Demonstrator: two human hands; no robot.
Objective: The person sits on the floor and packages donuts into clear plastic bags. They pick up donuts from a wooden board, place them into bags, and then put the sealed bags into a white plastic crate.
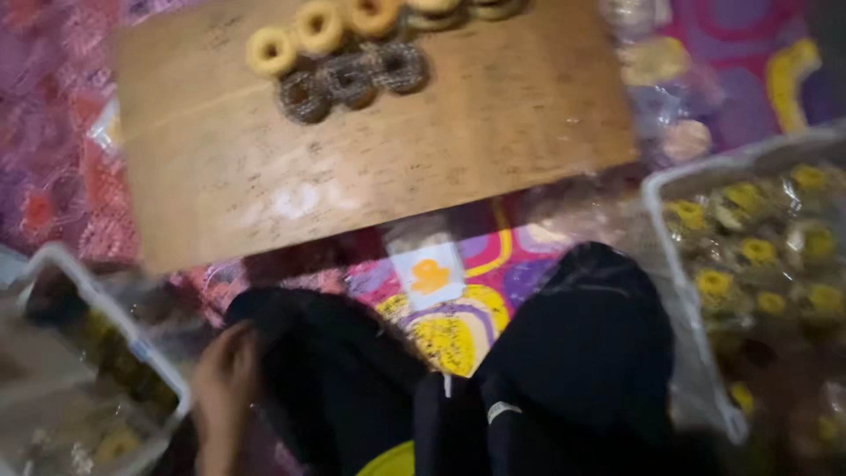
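The left hand (227, 381), fingers curled, grip indeterminate, rested beside the left plastic bin (106, 308). The ring-shaped pastries (348, 78) lay well ahead on the tabletop (370, 167). No right hand was visible.

White square packet (428, 276) with orange mark, perhaps a sachet, below board

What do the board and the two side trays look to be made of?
The board looks like wood or a wood-grain laminate: tan, speckled, with a dull sheen. The right tray and left tray appear to be clear plastic with pale rims, since their contents show through. Blur leaves this uncertain.
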